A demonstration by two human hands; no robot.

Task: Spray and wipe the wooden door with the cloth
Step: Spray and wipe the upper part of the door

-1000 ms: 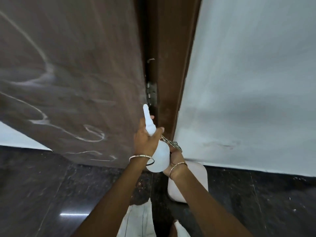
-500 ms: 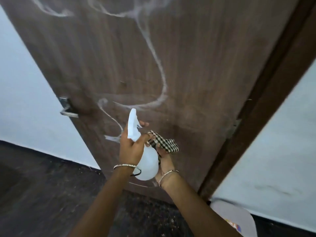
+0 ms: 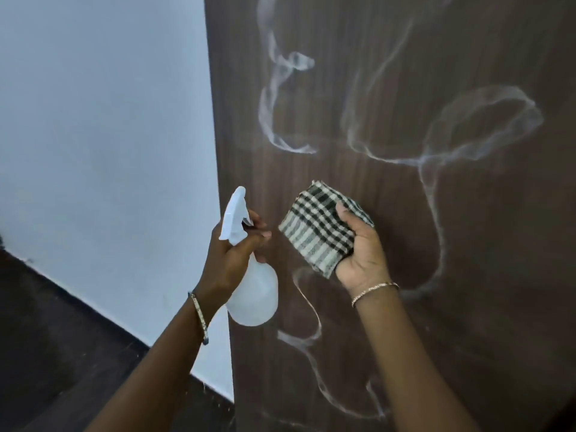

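Right up against the wooden door (image 3: pixel 405 73), the left hand (image 3: pixel 229 260) grips a white spray bottle (image 3: pixel 254 294) by its neck, long axis upright, nozzle tipped toward the door's edge. Beside it, the right hand (image 3: pixel 363 254) clutches a folded black-and-white checked cloth (image 3: pixel 318 232), thumb on top, fingers hidden behind. White smeary loops (image 3: pixel 483 126) streak the dark brown door.

Light: dim, soft and even, bluish on the wall (image 3: pixel 103 120)
Shadows: faint; floor (image 3: pixel 46 338) at near left very dark
Glare: none
Focus: slightly soft all over; door (image 3: pixel 467 244) grain smeared
Distortion: wide-angle, door edge leans
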